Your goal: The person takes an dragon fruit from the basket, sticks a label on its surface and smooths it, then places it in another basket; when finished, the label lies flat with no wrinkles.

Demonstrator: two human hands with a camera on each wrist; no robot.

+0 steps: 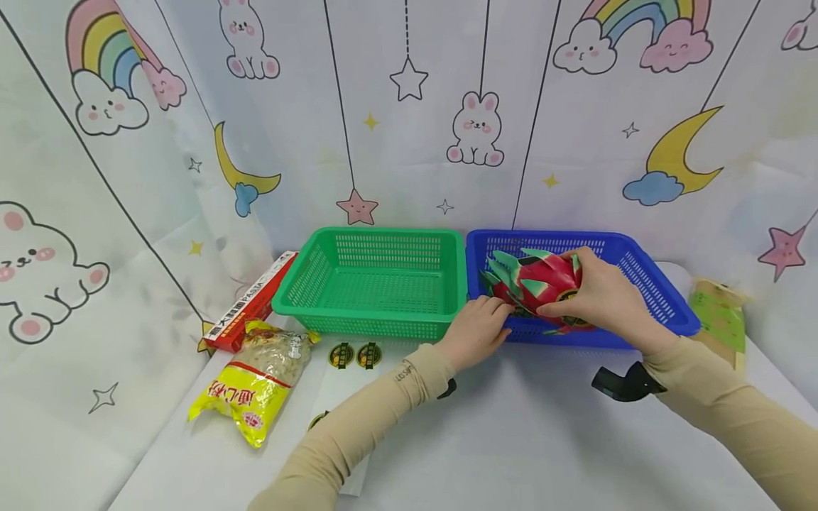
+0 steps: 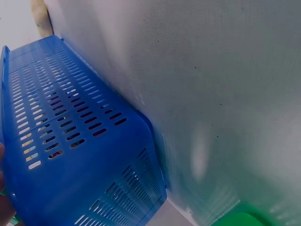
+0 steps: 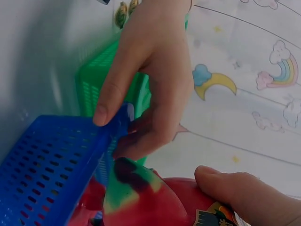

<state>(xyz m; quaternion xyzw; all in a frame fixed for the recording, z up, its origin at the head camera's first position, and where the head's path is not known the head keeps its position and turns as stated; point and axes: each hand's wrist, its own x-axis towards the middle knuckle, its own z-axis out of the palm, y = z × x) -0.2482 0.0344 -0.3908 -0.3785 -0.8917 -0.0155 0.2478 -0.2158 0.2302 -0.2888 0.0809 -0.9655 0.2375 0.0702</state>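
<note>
A red dragon fruit (image 1: 551, 278) with green scales and a dark sticker is in my right hand (image 1: 603, 291), tilted over the blue basket (image 1: 645, 284). The thumb presses its near side and the fingers reach over the top. More red and green shows beneath it inside the basket, partly hidden. My left hand (image 1: 476, 330) is at the basket's front left corner. In the right wrist view, the left thumb lies outside the blue rim (image 3: 101, 136) and the fingers bend over inside it, close to the fruit's green tip (image 3: 124, 188). The left wrist view shows mostly the basket's slotted wall (image 2: 70, 117).
A green basket (image 1: 367, 319) stands left of the blue one. Further left lie a red pasta box (image 1: 252, 305) and a yellow bag of pasta (image 1: 255, 383). Round stickers (image 1: 341, 355) sit on a white strip in front. A green and tan package (image 1: 718, 319) lies at right.
</note>
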